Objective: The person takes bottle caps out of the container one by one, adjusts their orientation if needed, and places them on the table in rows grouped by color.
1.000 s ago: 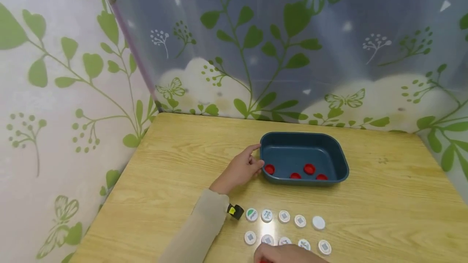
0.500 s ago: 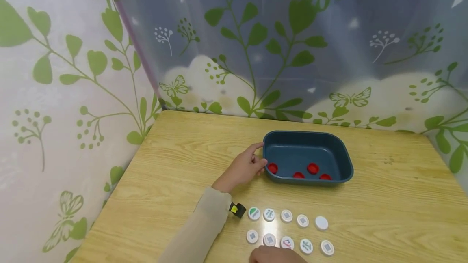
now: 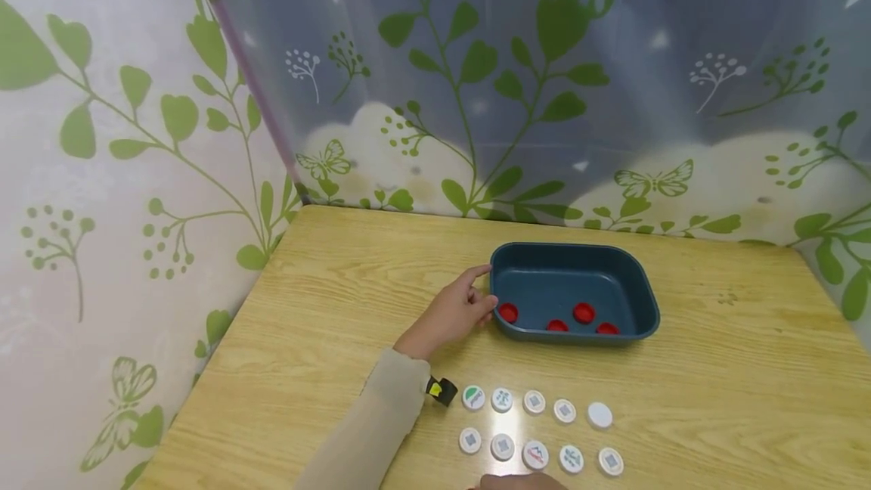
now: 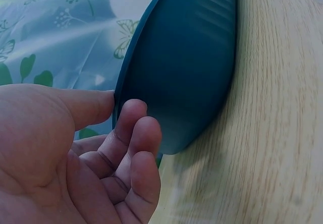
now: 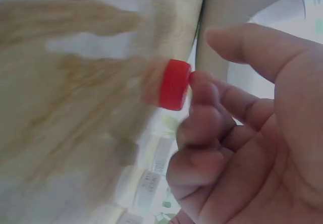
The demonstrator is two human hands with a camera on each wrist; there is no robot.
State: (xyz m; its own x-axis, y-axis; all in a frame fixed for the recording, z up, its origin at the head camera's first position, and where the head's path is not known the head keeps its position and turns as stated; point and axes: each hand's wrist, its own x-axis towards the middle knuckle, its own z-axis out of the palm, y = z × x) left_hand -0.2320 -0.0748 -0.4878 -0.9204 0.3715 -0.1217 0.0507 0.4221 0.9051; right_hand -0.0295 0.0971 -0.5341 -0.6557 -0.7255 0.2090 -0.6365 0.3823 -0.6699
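Observation:
My left hand [image 3: 454, 312] grips the left end of a dark blue plastic tub [image 3: 574, 249], its thumb at the rim and several curled fingers against the outer wall [image 4: 186, 52]. Inside the tub lie several red bottle caps [image 3: 584, 313]. Only the top of my right hand [image 3: 520, 483] shows at the bottom of the head view. From the right wrist, a red bottle cap [image 5: 174, 85] stands on the tabletop right at a fingertip of the right hand [image 5: 237, 118]; the thumb is spread away from it.
Two rows of white bottle caps with printed tops [image 3: 534, 401] lie between the tub and my right hand. The wooden table [image 3: 327, 286] meets a leaf-patterned curtain [image 3: 422, 165] behind and on the left. A black wrist strap [image 3: 442, 391] is on my left sleeve.
My right hand has drawn down toward the bottom edge, uncovering more of the front row of white caps. The left hand stays at the tub. The head view has shifted slightly.

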